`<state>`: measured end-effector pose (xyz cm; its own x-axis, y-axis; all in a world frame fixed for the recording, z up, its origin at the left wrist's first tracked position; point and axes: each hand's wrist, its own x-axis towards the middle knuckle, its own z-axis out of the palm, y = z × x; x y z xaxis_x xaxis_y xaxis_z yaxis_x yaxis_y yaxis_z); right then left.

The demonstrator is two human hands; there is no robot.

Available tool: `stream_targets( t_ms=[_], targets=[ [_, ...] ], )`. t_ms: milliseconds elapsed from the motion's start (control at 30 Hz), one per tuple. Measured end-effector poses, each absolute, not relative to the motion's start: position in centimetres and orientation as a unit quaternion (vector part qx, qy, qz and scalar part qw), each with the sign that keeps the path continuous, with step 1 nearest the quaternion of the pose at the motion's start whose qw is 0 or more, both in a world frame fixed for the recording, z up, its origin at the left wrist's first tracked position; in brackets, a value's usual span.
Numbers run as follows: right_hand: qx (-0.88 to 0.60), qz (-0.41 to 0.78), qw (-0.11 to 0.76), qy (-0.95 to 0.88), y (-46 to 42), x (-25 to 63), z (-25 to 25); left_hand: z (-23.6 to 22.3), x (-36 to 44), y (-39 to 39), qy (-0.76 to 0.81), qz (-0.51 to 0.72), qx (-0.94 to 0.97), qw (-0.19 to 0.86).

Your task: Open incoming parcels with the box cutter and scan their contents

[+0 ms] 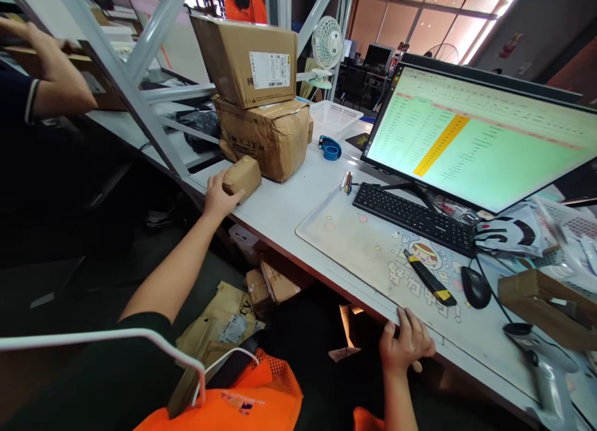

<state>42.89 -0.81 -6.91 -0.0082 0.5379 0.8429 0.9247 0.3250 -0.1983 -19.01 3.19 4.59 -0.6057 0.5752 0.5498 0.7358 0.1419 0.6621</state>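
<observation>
Left hand [219, 198] outstretched grips small parcel [242, 176]; right hand [405, 347] clutches table edge [326, 275].

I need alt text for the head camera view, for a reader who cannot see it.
The person's left hand grips a small taped brown parcel on a white desk beside two stacked boxes; the right hand holds the desk's near edge below a monitor and keyboard.

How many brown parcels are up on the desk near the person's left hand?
3. A small parcel is held by the left hand. A taped box stands behind it, and a labelled box sits on top. More may be hidden behind the stack.
</observation>
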Motion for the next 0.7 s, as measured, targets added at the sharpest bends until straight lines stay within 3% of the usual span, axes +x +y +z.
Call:
stream_targets(
  t_ms=[133, 300, 500, 600, 700],
  targets=[
    [-0.543, -0.225, 0.481, -0.650, -0.2, 43.0, -8.5, 4.5, -12.8, 3.4, -0.699, -0.478, -0.530, 0.038],
    [-0.551, -0.233, 0.472, -0.647, 0.1, 43.3, -9.5, 6.5, -6.8, 12.5, -0.660, -0.480, -0.576, -0.036],
    [-0.549, -0.241, 0.476, -0.643, 0.0, 43.4, -9.5, 9.0, -5.5, 21.4, -0.718, -0.388, -0.576, 0.053],
    [-0.583, -0.204, 0.470, -0.631, 0.0, 43.4, -9.2, 9.0, -5.3, 21.2, -0.707, -0.397, -0.583, 0.051],
    [-0.591, -0.197, 0.473, -0.623, 0.0, 43.5, -8.9, 7.0, -6.3, 16.1, -0.681, -0.445, -0.578, 0.067]
  ],
)
